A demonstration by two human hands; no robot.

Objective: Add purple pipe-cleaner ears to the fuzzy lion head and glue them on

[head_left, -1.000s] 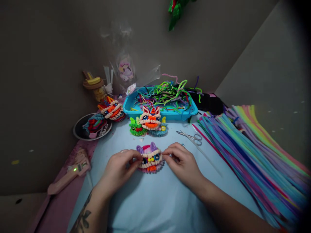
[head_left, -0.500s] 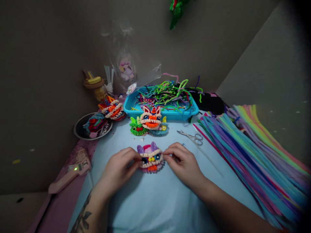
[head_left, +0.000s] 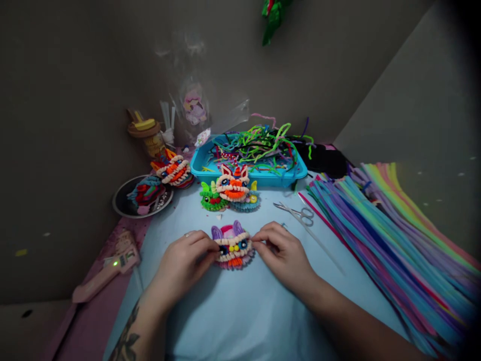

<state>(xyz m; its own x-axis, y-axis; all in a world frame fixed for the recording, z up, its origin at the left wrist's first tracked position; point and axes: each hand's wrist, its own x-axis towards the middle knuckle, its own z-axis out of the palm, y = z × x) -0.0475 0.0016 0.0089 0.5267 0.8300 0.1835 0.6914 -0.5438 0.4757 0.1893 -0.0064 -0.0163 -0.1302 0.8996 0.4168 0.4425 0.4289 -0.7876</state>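
A pipe-cleaner lion head (head_left: 233, 249), with cream bands, blue eyes, yellow nose, orange mouth and purple ears, rests on the light blue cloth (head_left: 240, 311). My left hand (head_left: 188, 260) pinches its left edge between thumb and fingers. On the opposite edge, the fingertips of my right hand (head_left: 281, 255) are closed near the right eye. Just behind it sit a cream and orange head (head_left: 233, 184), a green one (head_left: 212, 199) and a blue one (head_left: 248, 200), grouped together.
A blue tray (head_left: 248, 179) of pipe-cleaner scraps stands at the back. Scissors (head_left: 300, 213) and bundled pipe cleaners (head_left: 376, 240) lie right. On the left are a glue gun (head_left: 108, 271), a metal bowl (head_left: 120, 203), another lion head (head_left: 175, 170) and a lidded cup (head_left: 148, 133).
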